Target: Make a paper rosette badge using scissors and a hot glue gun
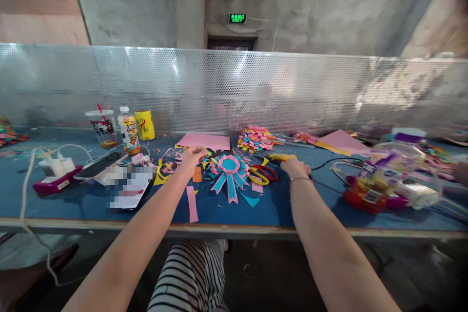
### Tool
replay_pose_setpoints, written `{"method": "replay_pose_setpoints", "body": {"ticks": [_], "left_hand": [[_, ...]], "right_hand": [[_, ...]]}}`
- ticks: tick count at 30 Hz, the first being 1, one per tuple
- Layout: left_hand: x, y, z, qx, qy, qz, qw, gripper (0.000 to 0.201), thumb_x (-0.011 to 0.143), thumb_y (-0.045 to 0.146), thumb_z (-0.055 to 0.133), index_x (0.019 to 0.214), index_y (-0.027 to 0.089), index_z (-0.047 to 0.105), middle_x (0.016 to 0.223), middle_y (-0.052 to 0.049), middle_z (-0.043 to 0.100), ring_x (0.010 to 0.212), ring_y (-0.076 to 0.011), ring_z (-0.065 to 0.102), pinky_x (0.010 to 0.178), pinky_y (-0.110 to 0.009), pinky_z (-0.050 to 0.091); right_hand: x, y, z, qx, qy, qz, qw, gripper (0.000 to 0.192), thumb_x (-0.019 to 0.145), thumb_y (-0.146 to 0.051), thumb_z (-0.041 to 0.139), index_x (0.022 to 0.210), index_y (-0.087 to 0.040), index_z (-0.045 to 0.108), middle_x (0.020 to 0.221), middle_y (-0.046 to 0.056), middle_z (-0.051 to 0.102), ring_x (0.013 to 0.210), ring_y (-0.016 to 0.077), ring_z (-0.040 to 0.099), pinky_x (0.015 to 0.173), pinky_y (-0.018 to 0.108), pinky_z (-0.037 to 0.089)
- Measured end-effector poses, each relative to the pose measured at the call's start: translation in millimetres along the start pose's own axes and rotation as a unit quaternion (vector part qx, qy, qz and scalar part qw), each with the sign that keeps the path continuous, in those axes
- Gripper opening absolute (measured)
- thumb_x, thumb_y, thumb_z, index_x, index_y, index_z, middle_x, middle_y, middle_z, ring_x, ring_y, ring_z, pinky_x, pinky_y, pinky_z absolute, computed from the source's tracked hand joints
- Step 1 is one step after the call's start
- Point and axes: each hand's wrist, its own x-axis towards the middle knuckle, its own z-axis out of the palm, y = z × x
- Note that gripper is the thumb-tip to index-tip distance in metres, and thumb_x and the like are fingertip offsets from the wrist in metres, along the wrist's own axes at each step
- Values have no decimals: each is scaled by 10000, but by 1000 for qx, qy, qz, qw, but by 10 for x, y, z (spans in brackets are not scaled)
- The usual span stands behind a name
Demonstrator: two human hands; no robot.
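1. At a blue tabletop (91,200) strewn with paper offcuts, the left hand (192,157) pinches a small paper scrap (200,150) just left of a blue-and-pink rosette (229,169).
2. The right hand (297,168) rests closed over a yellow glue gun (281,157); its black cord (329,162) trails right.
3. Risk: the gun's tip, likely hot, lies near loose paper and scissors (262,174); a snagged cord could drag it across the rosette.

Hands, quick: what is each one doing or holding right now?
Left hand: fingers pinched on a small paper scrap on the table.
Right hand: on the yellow glue gun; grip cannot be told.
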Motion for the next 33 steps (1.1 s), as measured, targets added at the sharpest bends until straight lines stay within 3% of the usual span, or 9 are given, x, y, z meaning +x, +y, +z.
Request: {"method": "replay_pose_setpoints", "body": {"ticks": [2,5,7,9,12,14,19,24,33], "left_hand": [[-1,12,-2,-20,17,-6,1000,209,491,210,714,654,129,610,535,17,568,495,-67,505,487,-186,371],[-16,38,7,-41,34,-6,999,194,479,196,706,632,130,607,543,9,581,513,-75,527,509,-192,391],[-23,51,14,-38,43,0,998,177,488,195,698,624,132,605,547,6,588,520,-80,536,524,-197,402],[-27,61,21,-25,47,4,999,158,498,191,688,616,132,603,546,3,591,524,-84,542,538,-205,412],[-29,66,32,7,49,13,999,132,510,182,676,610,134,604,538,4,588,527,-93,546,551,-217,421],[-31,62,39,42,41,26,998,119,523,186,668,615,138,610,534,6,585,520,-97,541,545,-222,416],[-44,56,48,115,8,55,992,125,538,223,669,623,143,623,539,1,583,527,-107,535,542,-230,402],[-90,104,88,136,-10,48,990,90,537,201,656,588,138,617,493,12,550,502,-97,503,535,-225,392],[-151,143,147,129,-15,29,991,61,526,152,640,581,131,626,537,-3,587,516,-102,529,547,-228,420]], "right_hand": [[14,33,64,-20,-35,-7,999,442,699,-298,590,1091,-97,553,1171,234,493,1150,352,413,877,443,367],[-26,6,59,-12,-30,-11,999,463,730,-323,577,1126,-90,520,1153,242,490,1144,340,427,862,436,384],[-67,-36,6,21,2,-23,999,487,743,-310,562,1153,-63,477,1142,263,475,1091,350,468,843,473,392],[-126,-103,-53,70,53,-81,993,467,765,-253,511,1168,-28,433,1142,276,454,1065,353,478,833,496,399],[-272,-274,-105,129,96,-210,964,396,789,-183,426,1162,-50,423,1135,241,460,1111,326,434,867,477,395],[-416,-421,-103,176,116,-298,931,403,795,-242,435,1168,-91,424,1143,209,466,1135,321,405,904,493,372],[-823,-707,-31,203,133,-465,852,604,681,-410,579,1166,-81,431,1164,187,458,1157,321,394,964,472,353],[-980,-768,33,187,126,-517,826,562,681,-317,575,1182,-102,437,1160,178,479,1190,323,387,985,475,354],[-892,-751,115,195,88,-554,804,507,719,-261,545,1188,-108,427,1148,176,486,1167,299,423,967,461,386]]}}
